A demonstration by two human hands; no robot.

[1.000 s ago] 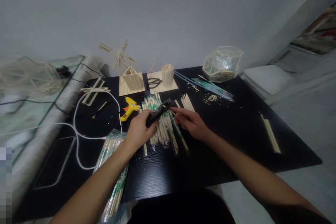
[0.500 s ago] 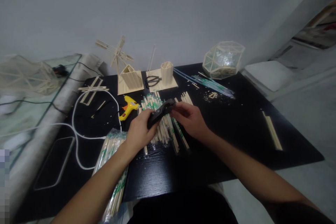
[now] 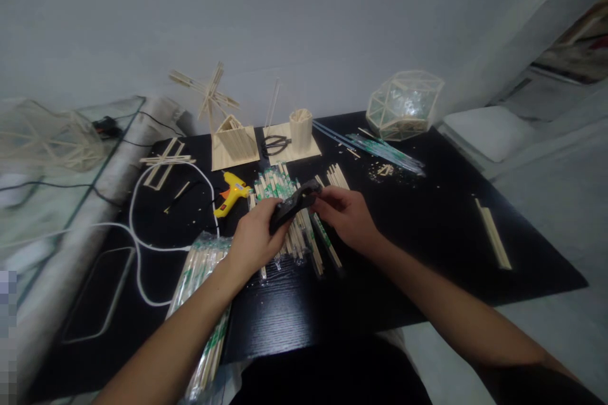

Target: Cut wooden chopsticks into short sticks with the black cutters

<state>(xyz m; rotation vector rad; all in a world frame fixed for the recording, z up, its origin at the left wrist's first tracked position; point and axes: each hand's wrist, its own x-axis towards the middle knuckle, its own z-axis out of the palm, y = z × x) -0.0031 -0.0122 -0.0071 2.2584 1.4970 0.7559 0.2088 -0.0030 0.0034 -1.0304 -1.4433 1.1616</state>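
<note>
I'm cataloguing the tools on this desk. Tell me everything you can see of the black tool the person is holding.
The black tool is a dark, matte, elongated object, plastic or rubber-coated by its look; its exact kind is too blurred to tell. It is held above the loose chopsticks on the black table, tilted with its far end raised to the right. The left hand grips its lower end, and the right hand touches its upper end with the fingertips.

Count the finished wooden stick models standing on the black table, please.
3. A windmill house stands at the back left, a round stick cup on a flat base beside it, and a faceted stick globe at the back right. Others may lie outside the view.
</note>
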